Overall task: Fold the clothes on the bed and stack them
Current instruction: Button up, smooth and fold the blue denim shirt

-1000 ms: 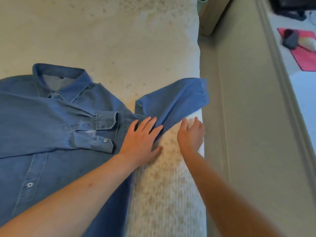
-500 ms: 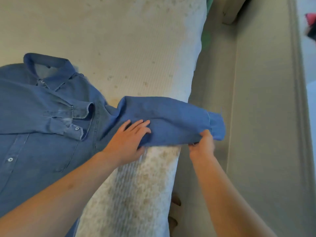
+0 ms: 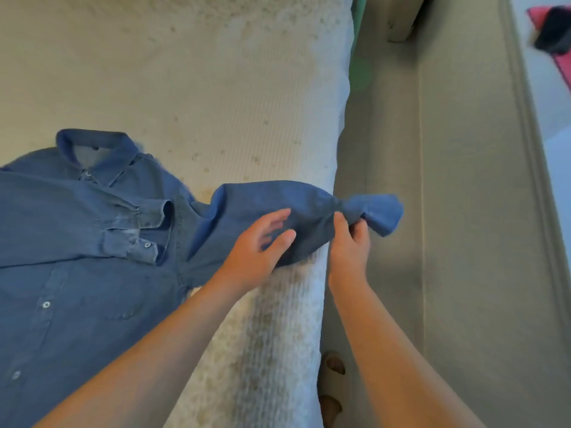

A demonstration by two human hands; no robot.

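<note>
A blue denim shirt [image 3: 77, 273] lies front-up on the cream bed cover [image 3: 216, 103], collar toward the far side. One sleeve is folded across its chest, cuff near the button placket. The other sleeve [image 3: 278, 202] stretches out to the right, past the bed's edge. My right hand [image 3: 350, 242] pinches this sleeve near the cuff and holds it bunched above the edge. My left hand [image 3: 259, 248] hovers with spread fingers over the middle of that sleeve, touching or just above the cloth.
The bed's right edge [image 3: 333, 211] drops to a beige upholstered frame [image 3: 463, 211]. My toes [image 3: 332, 384] show on the floor gap below. A pink mat with a dark object [image 3: 553, 29] lies at the far right corner.
My right hand took hold of the sleeve near the cuff and pulled it out straight to the right. My left hand slid from the shoulder seam along the sleeve toward the cuff.
</note>
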